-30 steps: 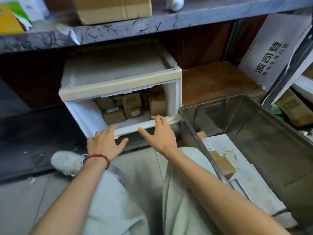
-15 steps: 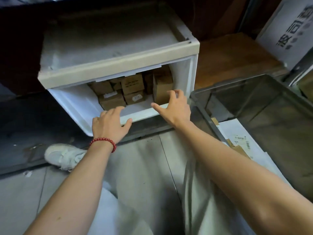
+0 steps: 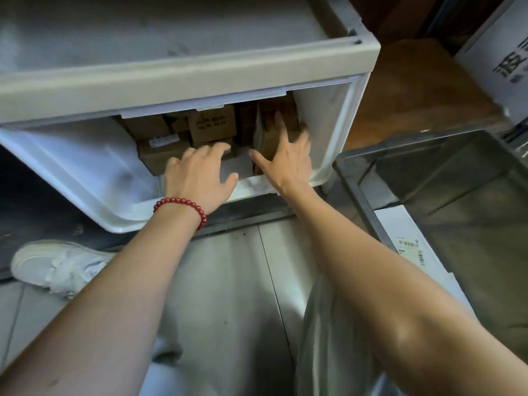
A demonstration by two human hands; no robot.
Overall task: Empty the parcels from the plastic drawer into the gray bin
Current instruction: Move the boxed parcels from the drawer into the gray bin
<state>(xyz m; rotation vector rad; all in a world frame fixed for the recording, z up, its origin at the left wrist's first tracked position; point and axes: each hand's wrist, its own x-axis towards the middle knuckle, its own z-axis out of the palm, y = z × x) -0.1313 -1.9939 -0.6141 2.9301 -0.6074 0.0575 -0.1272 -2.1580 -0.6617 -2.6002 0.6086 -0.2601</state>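
Note:
The white plastic drawer (image 3: 85,178) is pulled partly out of its cream cabinet (image 3: 183,78). Several brown cardboard parcels (image 3: 213,127) stand packed at its back. My left hand (image 3: 197,172), with a red bead bracelet on the wrist, reaches over the drawer's front wall, fingers spread, tips on a low parcel (image 3: 160,157). My right hand (image 3: 288,155) is inside at the right, fingers spread against an upright parcel (image 3: 271,141); neither hand grips anything. The gray bin (image 3: 445,178) stands to the right of the drawer.
A white parcel with a printed label (image 3: 405,244) lies in the gray bin's near corner. A white shoe (image 3: 57,267) rests on the tiled floor at lower left. A wooden shelf board (image 3: 414,90) and a white printed carton (image 3: 503,58) lie behind the bin.
Both hands have gone from the drawer's front rim into the drawer, onto the parcels. The view has moved closer and lower toward the drawer.

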